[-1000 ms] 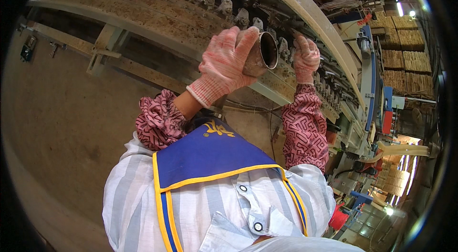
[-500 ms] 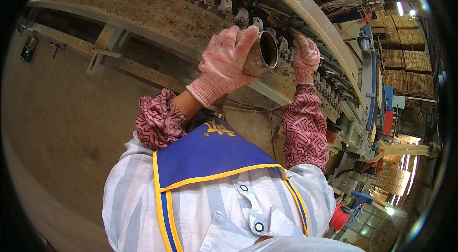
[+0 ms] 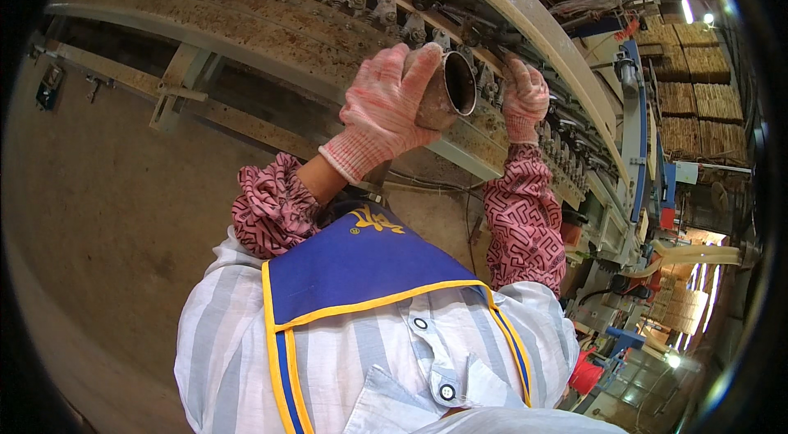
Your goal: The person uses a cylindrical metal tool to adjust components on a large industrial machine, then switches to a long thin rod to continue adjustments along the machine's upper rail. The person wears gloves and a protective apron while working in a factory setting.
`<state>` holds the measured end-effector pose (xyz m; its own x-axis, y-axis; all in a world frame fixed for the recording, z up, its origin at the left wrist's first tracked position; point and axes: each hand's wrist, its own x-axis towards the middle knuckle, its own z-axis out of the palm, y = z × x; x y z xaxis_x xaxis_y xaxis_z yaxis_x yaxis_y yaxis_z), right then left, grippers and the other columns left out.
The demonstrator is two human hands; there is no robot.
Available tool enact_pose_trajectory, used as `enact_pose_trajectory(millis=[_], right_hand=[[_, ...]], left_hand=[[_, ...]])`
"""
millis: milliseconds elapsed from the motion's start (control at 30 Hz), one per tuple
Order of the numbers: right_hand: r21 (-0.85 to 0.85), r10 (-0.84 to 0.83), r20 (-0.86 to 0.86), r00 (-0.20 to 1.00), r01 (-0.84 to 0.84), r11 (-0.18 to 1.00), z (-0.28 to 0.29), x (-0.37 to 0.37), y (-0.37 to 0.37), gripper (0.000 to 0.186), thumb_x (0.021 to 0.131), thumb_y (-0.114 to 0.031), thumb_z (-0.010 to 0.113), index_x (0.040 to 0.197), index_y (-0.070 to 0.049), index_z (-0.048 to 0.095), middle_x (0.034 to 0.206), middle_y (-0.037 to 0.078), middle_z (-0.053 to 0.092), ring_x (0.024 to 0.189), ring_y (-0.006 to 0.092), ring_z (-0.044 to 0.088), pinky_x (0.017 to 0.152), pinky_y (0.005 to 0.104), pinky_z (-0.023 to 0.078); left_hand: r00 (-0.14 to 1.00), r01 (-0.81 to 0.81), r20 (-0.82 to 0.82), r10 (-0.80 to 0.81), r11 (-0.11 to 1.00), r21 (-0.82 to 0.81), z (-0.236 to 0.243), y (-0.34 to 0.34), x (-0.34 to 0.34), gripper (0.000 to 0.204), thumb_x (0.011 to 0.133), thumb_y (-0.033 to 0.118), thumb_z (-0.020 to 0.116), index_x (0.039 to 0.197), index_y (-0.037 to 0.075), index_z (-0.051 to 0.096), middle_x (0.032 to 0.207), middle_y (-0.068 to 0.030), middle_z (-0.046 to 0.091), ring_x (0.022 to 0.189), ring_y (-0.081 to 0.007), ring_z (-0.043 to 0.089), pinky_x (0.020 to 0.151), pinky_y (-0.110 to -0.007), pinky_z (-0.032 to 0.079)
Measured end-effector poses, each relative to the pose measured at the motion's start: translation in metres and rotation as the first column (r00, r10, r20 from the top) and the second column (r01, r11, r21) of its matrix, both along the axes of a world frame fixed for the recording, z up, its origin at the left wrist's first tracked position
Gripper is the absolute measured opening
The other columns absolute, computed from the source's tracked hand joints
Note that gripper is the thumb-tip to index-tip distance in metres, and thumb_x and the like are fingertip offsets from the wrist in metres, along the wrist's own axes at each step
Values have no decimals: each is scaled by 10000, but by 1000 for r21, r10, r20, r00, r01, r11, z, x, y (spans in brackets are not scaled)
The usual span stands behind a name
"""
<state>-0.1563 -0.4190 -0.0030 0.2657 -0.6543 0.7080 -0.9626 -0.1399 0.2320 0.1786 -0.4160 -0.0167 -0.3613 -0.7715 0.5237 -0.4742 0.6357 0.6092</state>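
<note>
My left hand (image 3: 386, 97), in a pink and white knit glove, is wrapped over a short, wide metal pipe (image 3: 435, 110). The pipe's round open mouth faces right. Farther right, my right hand (image 3: 525, 93), gloved the same way, is at the machine's row of metal roller brackets (image 3: 386, 11). Its fingers are curled together, and what lies in them, if anything, is hidden. Behind the brackets runs a narrow, light wood-coloured strip (image 3: 447, 26), which reaches close to my right fingertips.
The long machine bed (image 3: 246, 23) curves across the top, dusted with brown debris. A pale rail (image 3: 566, 56) arcs along its far side. Stacked wooden boards (image 3: 685, 89) stand at the far right, near a blue machine frame (image 3: 636, 130). Concrete floor (image 3: 131, 188) is at left.
The light strip now shows behind the brackets, where the gap was dark before. Both hands keep nearly the same place and hold, with only a slight shift to the left.
</note>
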Motion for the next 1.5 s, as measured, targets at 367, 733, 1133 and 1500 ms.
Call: enact_pose_trajectory(millis=[367, 733, 1133, 1500], right_hand=[[25, 5, 126, 992, -8, 1000, -5, -3, 2, 299, 869, -65, 772, 1138, -190, 743, 983, 83, 735, 853, 246, 713, 737, 349, 568], [1, 68, 122, 990, -69, 998, -7, -3, 2, 342, 867, -23, 762, 1176, -164, 717, 1010, 95, 736, 892, 254, 718, 760, 364, 574], [-38, 72, 279, 958, -63, 997, 8, 26, 17, 383, 855, -47, 759, 1197, -215, 716, 982, 60, 739, 854, 232, 711, 741, 374, 573], [-84, -23, 457, 889, 69, 994, -1, 10, 42, 388, 887, -2, 728, 1228, -188, 715, 1007, 51, 747, 938, 186, 722, 763, 318, 587]], left_hand=[[997, 35, -69, -34, 999, 5, -4, -1, -3, 1244, 514, 412, 961, 1564, 264, 310, 1439, -222, 425, 1297, -451, 456, 1080, -538, 402], [997, 25, -77, -25, 1000, -1, -5, 1, -4, 1237, 517, 416, 959, 1561, 275, 311, 1438, -220, 426, 1291, -452, 459, 1073, -537, 413], [997, 31, -78, -30, 999, 12, -5, -3, -5, 1235, 511, 397, 962, 1555, 282, 313, 1444, -206, 415, 1289, -444, 460, 1068, -534, 418], [997, 21, -71, -18, 999, 43, -6, -6, -3, 1254, 504, 395, 965, 1561, 299, 298, 1443, -205, 421, 1298, -444, 456, 1059, -535, 430]])
